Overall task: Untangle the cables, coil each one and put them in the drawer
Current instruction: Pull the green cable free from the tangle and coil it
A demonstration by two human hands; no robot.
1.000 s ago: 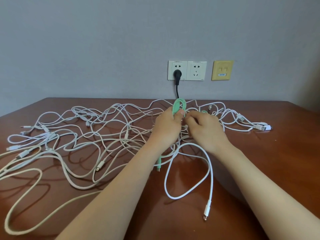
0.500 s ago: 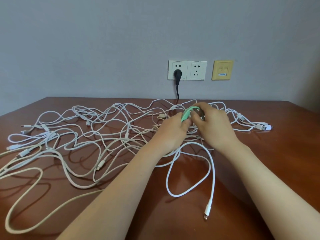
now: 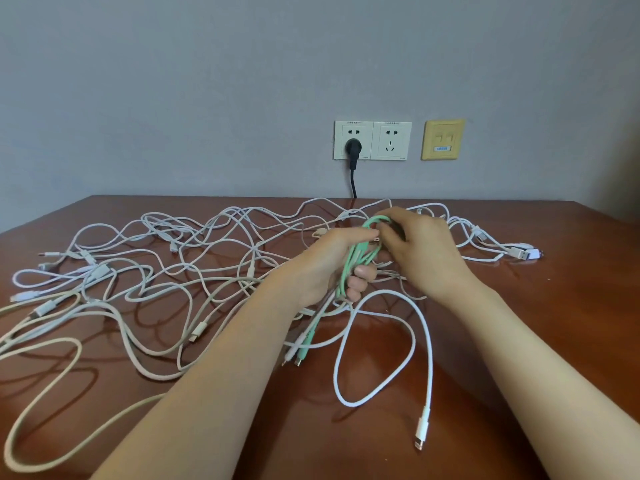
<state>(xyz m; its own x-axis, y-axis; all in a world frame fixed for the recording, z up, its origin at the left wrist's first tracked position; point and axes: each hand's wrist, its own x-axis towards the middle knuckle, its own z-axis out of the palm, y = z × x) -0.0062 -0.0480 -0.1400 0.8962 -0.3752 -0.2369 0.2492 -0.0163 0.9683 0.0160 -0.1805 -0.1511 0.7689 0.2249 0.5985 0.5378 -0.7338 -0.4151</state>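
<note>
A mint-green cable [image 3: 356,263] is gathered in loops above the middle of the brown table [image 3: 554,306]. My left hand [image 3: 322,268] is closed around the lower part of those loops, and a green plug end [image 3: 300,356] hangs below it. My right hand [image 3: 422,251] pinches the top of the green loops. Several white and beige cables [image 3: 156,271] lie tangled across the table's left and middle. A white cable loop [image 3: 427,341] with a plug [image 3: 421,432] lies in front of my hands. No drawer is in view.
Wall sockets [image 3: 372,140] with a black plug [image 3: 353,147] and cord sit on the grey wall behind the table. A yellow network plate [image 3: 442,139] is to their right. White connectors [image 3: 519,252] lie at the table's right.
The green loops tipped from upright to sideways, then were drawn down into my left hand. My right hand shifted right and back along them. The green plug end now dangles lower.
</note>
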